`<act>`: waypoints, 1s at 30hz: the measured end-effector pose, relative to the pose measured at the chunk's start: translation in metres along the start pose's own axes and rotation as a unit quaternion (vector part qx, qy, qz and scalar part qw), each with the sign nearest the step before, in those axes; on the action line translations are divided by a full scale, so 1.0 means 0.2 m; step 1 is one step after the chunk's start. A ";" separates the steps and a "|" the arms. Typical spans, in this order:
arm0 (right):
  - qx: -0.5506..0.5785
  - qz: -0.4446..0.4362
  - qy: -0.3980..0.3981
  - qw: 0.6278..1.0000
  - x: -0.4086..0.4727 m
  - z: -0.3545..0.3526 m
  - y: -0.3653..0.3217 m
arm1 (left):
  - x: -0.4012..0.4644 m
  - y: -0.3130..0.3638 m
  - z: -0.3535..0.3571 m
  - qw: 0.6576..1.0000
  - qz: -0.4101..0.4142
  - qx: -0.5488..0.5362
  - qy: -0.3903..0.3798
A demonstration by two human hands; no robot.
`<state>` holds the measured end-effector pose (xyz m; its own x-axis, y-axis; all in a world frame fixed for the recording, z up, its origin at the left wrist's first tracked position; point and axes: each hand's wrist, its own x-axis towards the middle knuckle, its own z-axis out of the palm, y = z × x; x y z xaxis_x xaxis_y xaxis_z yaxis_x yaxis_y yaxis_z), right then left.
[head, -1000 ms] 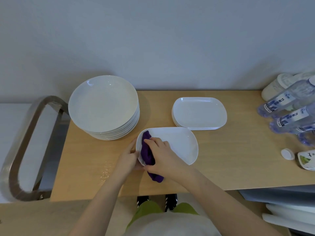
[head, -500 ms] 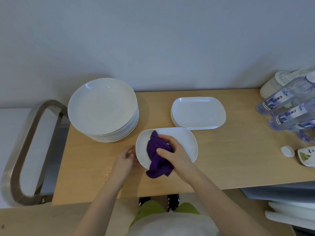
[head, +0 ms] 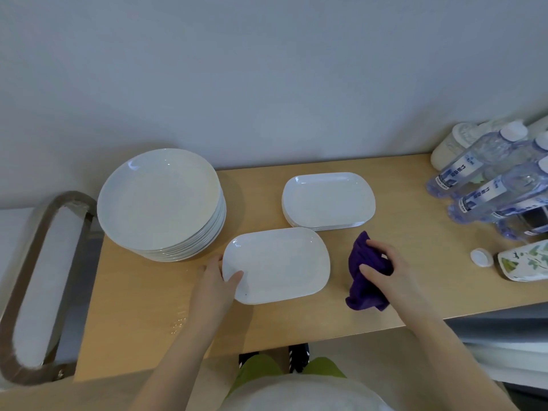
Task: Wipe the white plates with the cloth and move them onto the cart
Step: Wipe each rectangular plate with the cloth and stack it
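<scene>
A white rounded-rectangle plate (head: 278, 264) lies on the wooden table (head: 415, 271) in front of me. My left hand (head: 215, 284) grips its left edge, thumb on the rim. My right hand (head: 385, 268) holds a crumpled purple cloth (head: 363, 280) just right of the plate, off its surface, with the cloth hanging down onto the table. A stack of the same rectangular plates (head: 327, 200) sits behind. A tall stack of round white plates (head: 160, 200) stands at the back left.
A cart with a metal loop handle (head: 28, 280) stands at the table's left end. Water bottles (head: 489, 185), a white cap (head: 481, 257) and a leaf-printed pack (head: 525, 261) crowd the right end. A small wet patch (head: 178, 321) marks the table near the front edge.
My right hand has lifted the cloth off the plate and carried it to the right, onto the table. My left hand stays on the plate's left edge.
</scene>
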<state>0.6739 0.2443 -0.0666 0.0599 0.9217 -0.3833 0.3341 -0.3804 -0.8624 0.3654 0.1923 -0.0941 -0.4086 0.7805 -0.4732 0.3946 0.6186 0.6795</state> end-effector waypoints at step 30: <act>-0.415 0.004 0.063 0.908 0.70 0.05 -0.25 | 0.38 0.87 0.46 0.920 0.143 0.359 0.065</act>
<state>0.6567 0.3917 -0.0803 0.1553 0.9406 -0.3018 0.9236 -0.2467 -0.2936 0.4783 0.3677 -0.0625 -0.2808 0.9318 -0.2302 0.9241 0.3272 0.1976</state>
